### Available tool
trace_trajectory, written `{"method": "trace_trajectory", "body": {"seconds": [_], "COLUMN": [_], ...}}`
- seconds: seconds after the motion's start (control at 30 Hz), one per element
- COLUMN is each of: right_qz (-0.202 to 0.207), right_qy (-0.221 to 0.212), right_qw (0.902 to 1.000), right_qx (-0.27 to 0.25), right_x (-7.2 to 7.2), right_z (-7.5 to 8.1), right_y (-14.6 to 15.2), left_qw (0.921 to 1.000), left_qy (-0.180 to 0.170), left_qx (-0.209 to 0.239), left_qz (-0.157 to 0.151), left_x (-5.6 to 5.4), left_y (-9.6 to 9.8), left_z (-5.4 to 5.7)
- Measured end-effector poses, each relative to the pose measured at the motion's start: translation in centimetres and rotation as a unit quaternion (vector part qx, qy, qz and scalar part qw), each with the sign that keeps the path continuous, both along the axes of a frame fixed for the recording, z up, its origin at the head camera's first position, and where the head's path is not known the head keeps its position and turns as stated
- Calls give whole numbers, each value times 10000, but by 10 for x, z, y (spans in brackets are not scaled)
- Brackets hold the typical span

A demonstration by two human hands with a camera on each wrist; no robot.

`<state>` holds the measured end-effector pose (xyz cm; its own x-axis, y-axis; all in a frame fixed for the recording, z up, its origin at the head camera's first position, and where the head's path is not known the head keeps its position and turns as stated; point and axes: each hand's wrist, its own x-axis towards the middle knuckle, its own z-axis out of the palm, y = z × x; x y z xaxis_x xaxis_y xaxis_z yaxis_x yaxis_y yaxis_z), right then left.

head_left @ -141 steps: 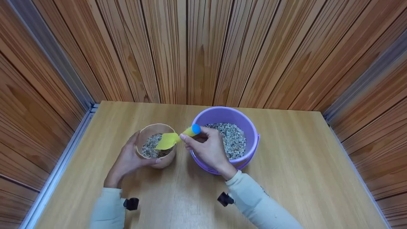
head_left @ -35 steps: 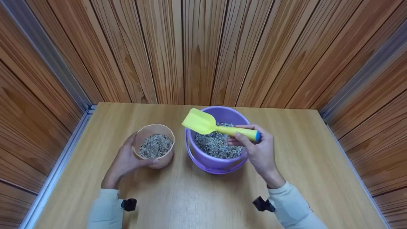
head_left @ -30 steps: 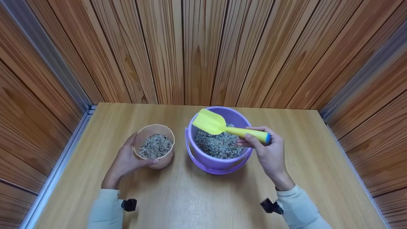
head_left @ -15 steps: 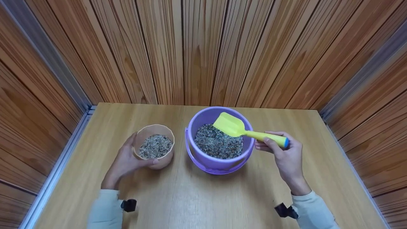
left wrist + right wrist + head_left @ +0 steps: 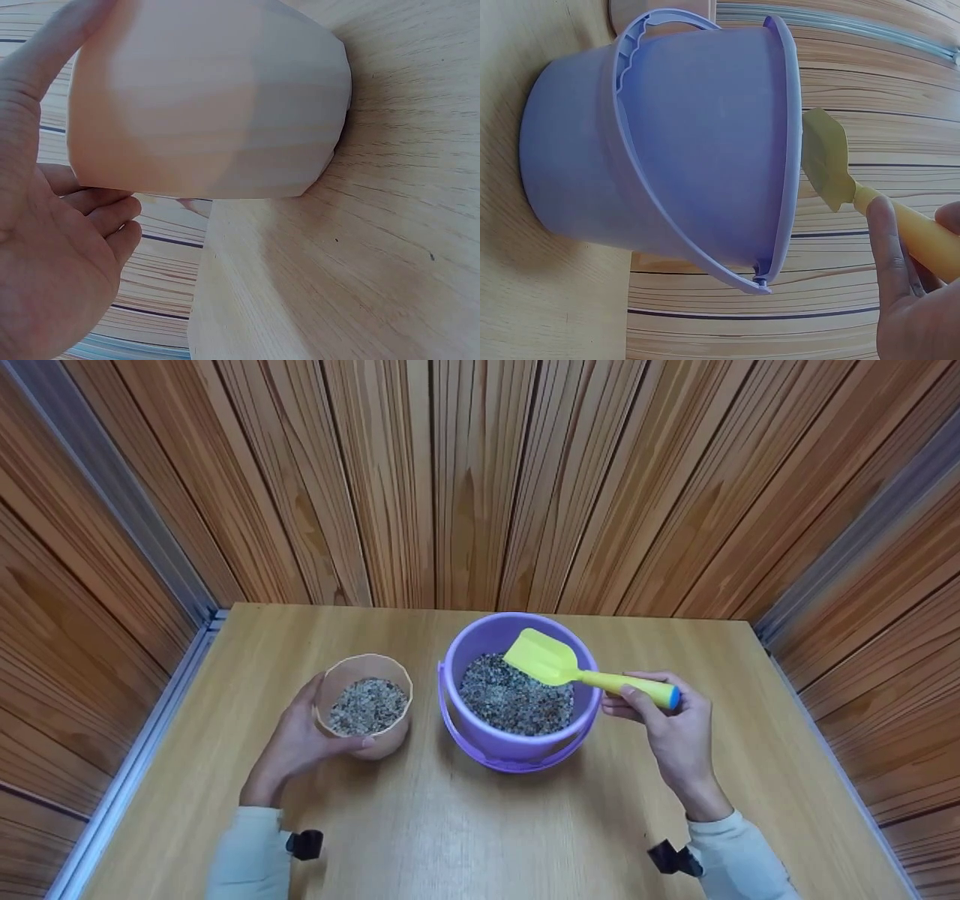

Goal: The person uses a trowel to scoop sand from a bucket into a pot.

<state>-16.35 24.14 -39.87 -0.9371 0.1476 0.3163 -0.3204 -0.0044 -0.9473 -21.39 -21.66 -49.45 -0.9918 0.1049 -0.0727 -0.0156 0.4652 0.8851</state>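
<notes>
On the left of the table stands a peach-coloured flowerpot (image 5: pixel 388 744), partly filled with grey-brown gravel (image 5: pixel 367 706). My left hand (image 5: pixel 300 739) grips it, thumb along the near side and fingers round the left; the left wrist view shows its faceted wall (image 5: pixel 210 97). To its right is a purple bucket (image 5: pixel 517 746) of the same gravel. My right hand (image 5: pixel 675 727) holds a yellow toy shovel (image 5: pixel 544 656) by its blue-ended handle. The blade hangs over the bucket with no gravel visible on it; in the right wrist view the shovel (image 5: pixel 829 161) sits just above the rim.
The bucket's purple handle (image 5: pixel 480 756) hangs down its near side. A light wooden table (image 5: pixel 465 840) carries everything. Wood-grain panels (image 5: pixel 480 495) close off the back and both sides, with metal rails (image 5: pixel 150 712) along the side edges. Small dark specks lie on the tabletop.
Earlier the shovel's blade was over the flowerpot; my right hand has since carried it right, over the bucket, where it has nearly stopped. My left hand has kept its grip on the pot.
</notes>
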Motion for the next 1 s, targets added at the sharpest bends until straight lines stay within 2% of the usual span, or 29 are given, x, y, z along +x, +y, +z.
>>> {"method": "trace_trajectory", "body": {"seconds": [0.17,0.37,0.5,0.6,0.8,0.9,1.0], "right_qz": [-53,-105,-129,-118,-67,-88,-100], "right_qy": [-99,-130,-137,-140,-92,-139,-184], "right_qw": [9999,9998,9998,9998,9999,9999,9998], "right_qx": [5,67,110,120,-2,37,72], "right_x": [2,2,2,2,1,1,2], "right_z": [1,-1,-2,-2,-3,-3,-3], "right_y": [0,1,1,1,2,2,1], "left_qw": [9999,9995,9982,9970,9926,9918,9922], "left_qy": [95,176,246,320,929,1000,960], "left_qx": [-9,-272,-552,-699,-736,-730,-694], "left_qz": [-36,-51,1,-19,-264,-319,-378], "left_x": [-1,-1,-1,-1,-9,-13,-16], "left_y": [0,0,3,7,20,26,34], "left_z": [0,5,17,31,58,66,68]}}
